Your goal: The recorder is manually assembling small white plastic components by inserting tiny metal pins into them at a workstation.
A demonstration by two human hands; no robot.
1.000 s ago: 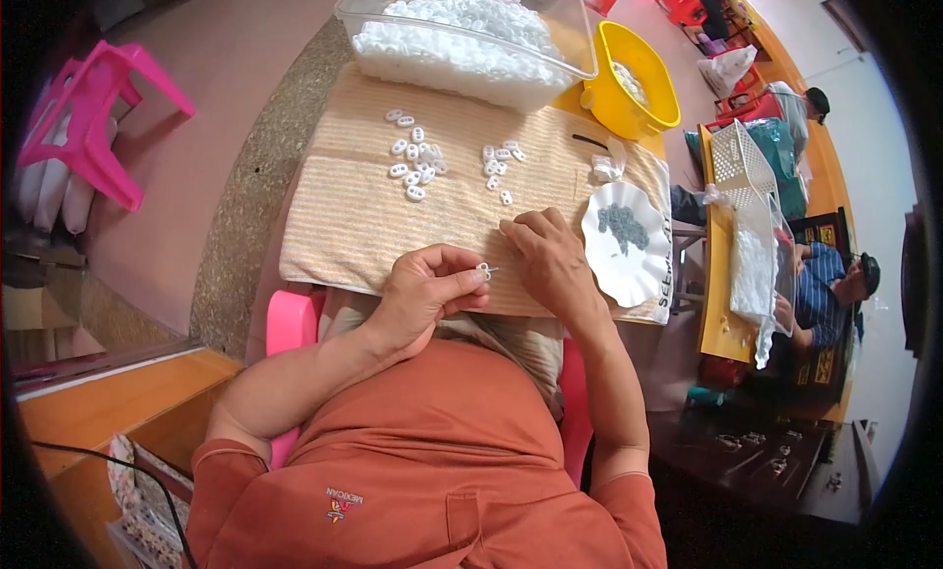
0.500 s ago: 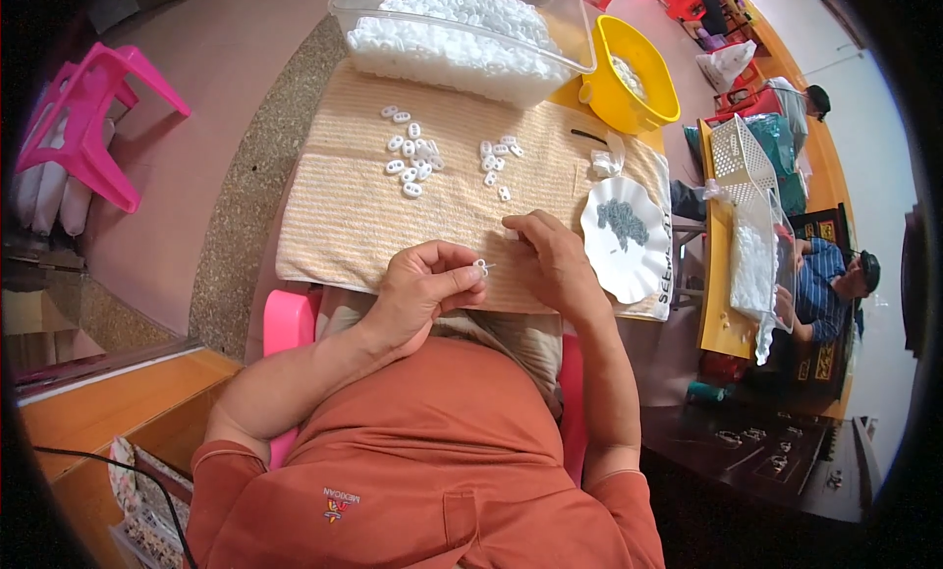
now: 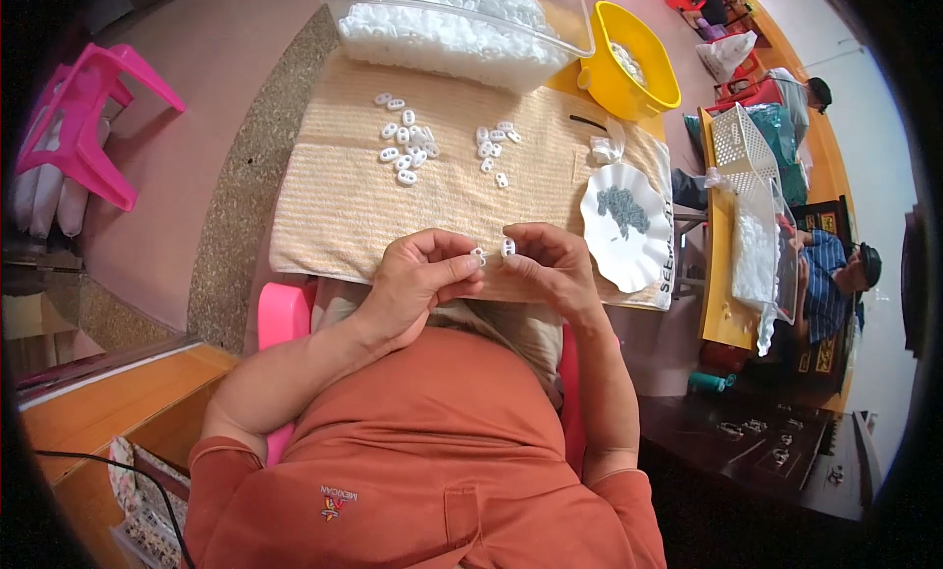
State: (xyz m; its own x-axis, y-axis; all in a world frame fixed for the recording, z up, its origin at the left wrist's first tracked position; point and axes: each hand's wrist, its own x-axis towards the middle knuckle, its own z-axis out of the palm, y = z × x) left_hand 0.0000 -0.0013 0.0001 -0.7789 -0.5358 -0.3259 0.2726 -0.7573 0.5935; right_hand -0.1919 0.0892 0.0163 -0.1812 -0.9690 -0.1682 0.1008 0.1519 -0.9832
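Between the thumb and fingers of my left hand [image 3: 422, 271] is a small white plastic piece with tiny loops [image 3: 478, 256]. My right hand [image 3: 555, 266] pinches a white oval piece with two dark holes [image 3: 508, 248]. The two pieces face each other across a narrow gap, just above the near edge of a striped towel [image 3: 334, 200]. Farther back on the towel lies a loose group of white oval pieces [image 3: 405, 162], with a smaller group of white pieces [image 3: 485, 149] to its right. A white scalloped plate [image 3: 634, 274] near my right hand bears small grey parts [image 3: 622, 211].
At the back stands a clear bin [image 3: 471, 70] heaped with white pieces, beside a yellow basin [image 3: 596, 76]. A thin black stick [image 3: 587, 122] lies near the plate. Pink stool [image 3: 93, 137] at left. To the right, another person [image 3: 830, 279] sits at a table [image 3: 715, 294].
My right hand has turned and now holds a white oval piece up beside the left hand's piece. The left hand stays nearly in place. The view has shifted slightly.
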